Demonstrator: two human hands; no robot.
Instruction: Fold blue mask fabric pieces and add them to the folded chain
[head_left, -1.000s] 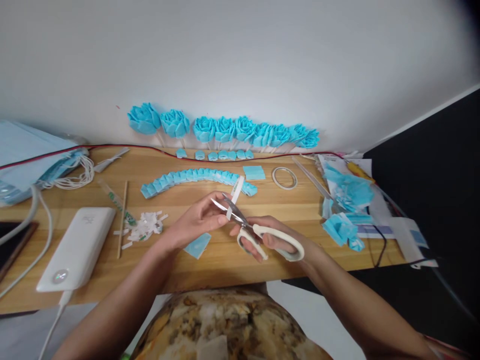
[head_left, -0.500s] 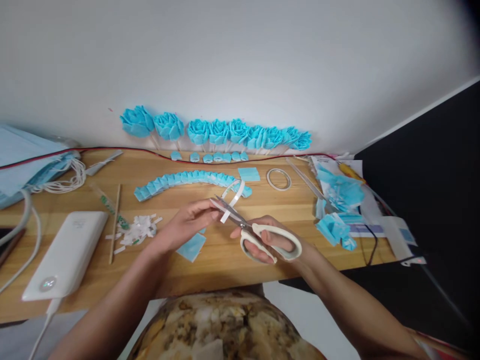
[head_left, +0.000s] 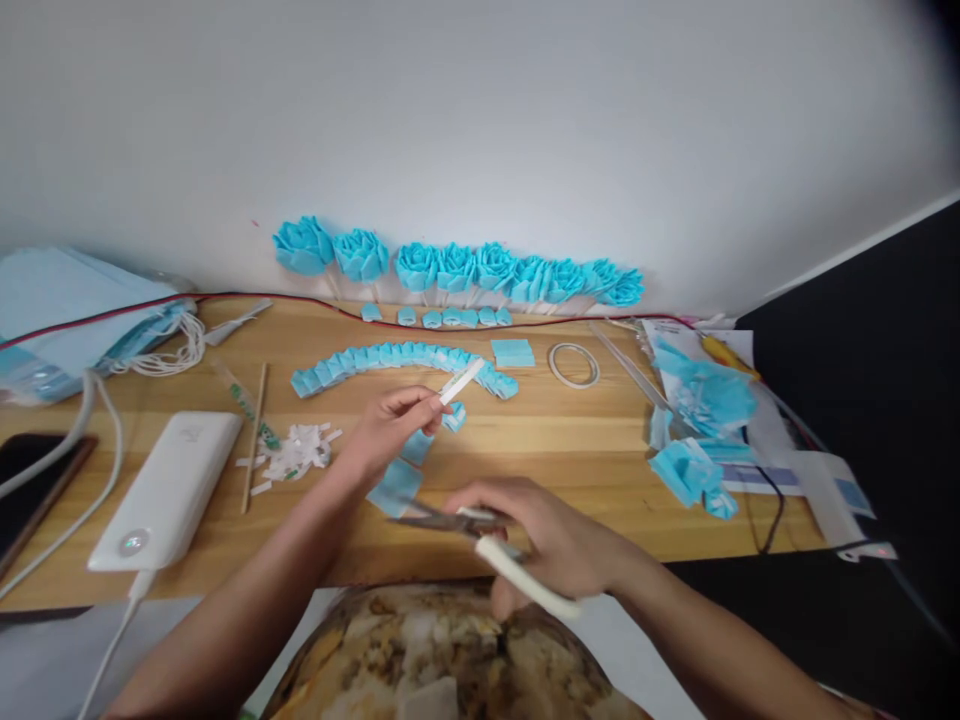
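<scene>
My left hand (head_left: 390, 432) pinches a short white strip (head_left: 462, 380) and holds it up over the wooden desk (head_left: 570, 440), just in front of a curved row of folded blue pieces (head_left: 397, 358). My right hand (head_left: 544, 540) grips white-handled scissors (head_left: 480, 545) low at the desk's near edge, blades pointing left and nearly together. A blue square (head_left: 395, 488) and a small blue folded piece (head_left: 453, 416) lie on the desk between my hands.
Blue paper roses (head_left: 450, 265) line the wall. A tape ring (head_left: 574, 363), a blue pad (head_left: 513, 352), blue scraps (head_left: 694, 430) at right. At left: a white power bank (head_left: 169, 490), white snippets (head_left: 296, 450), a wooden stick (head_left: 253, 435), cables, a phone (head_left: 34, 490).
My right hand has pulled the scissors away from the strip, down toward the desk's near edge. My left hand keeps a cut short strip, raised slightly.
</scene>
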